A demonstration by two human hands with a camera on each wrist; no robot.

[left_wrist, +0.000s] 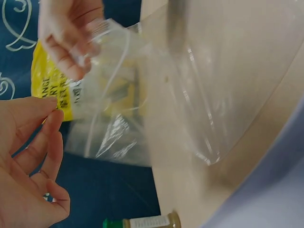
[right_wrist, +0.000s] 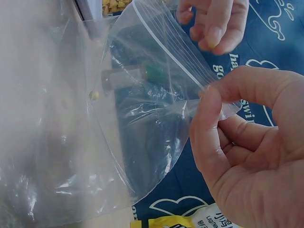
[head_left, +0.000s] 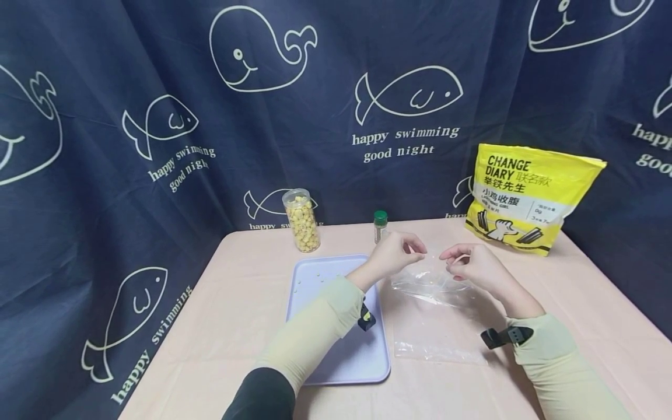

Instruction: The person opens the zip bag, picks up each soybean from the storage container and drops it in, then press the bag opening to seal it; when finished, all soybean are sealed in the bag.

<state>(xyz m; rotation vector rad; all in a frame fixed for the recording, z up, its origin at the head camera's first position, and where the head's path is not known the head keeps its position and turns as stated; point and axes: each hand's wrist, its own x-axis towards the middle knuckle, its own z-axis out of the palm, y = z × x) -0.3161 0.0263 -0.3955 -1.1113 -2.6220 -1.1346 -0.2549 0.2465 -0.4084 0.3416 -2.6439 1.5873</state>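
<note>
A clear zip-lock bag (head_left: 433, 280) hangs between the two hands, its lower part lying on the pink table. My right hand (head_left: 480, 268) pinches the zip edge between thumb and forefinger, plainest in the right wrist view. Across from it, my left hand (head_left: 396, 254) is loosely bent beside the mouth; in the left wrist view its fingertips (left_wrist: 54, 104) appear just off the film, with nothing visible between them. One small yellow piece (right_wrist: 94, 95) shows against the bag in the right wrist view; whether it is inside, I cannot tell.
Under the left forearm lies a lilac tray (head_left: 341, 364) with several tiny yellow bits. Behind stand a clear jar (head_left: 304, 227) of yellow pieces, a small green-capped bottle (head_left: 380, 226) and, at right, a yellow pouch (head_left: 517, 201). A dark blue curtain (head_left: 315, 128) backs the table.
</note>
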